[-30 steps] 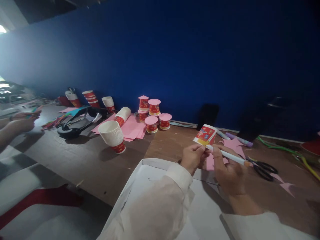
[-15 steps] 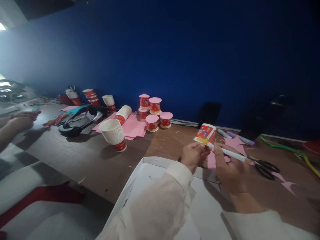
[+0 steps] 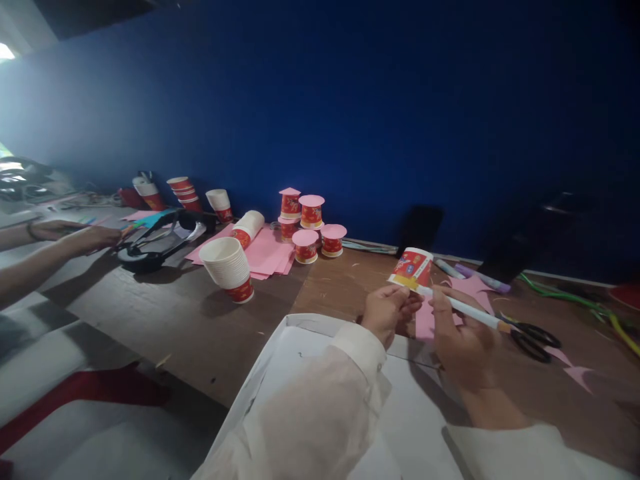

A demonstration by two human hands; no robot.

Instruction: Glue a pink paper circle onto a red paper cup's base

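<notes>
My left hand [image 3: 387,310] is closed on the rim of a red printed paper cup [image 3: 416,265], which is upside down and slightly tilted. A yellow band shows on the cup's white lower edge. In my right hand [image 3: 465,340] is a white marker [image 3: 473,312], its tip against that yellow band. Pink paper scraps [image 3: 470,292] lie under and behind the marker. Black-handled scissors [image 3: 537,340] rest on the table right of my right hand. Below my forearms is a white shallow box lid [image 3: 310,357].
Several red cups with pink paper tops [image 3: 305,245] stand in a cluster beyond. Left of them are pink sheets [image 3: 267,250], a stack of paper cups [image 3: 227,267] and a black-and-white headset [image 3: 160,243]. A co-worker's hands [image 3: 95,239] are at far left. Green cords [image 3: 560,293] lie at right.
The co-worker's hands have moved right, toward the headset, and lower to the table. My hands, the cup and the marker have hardly moved.
</notes>
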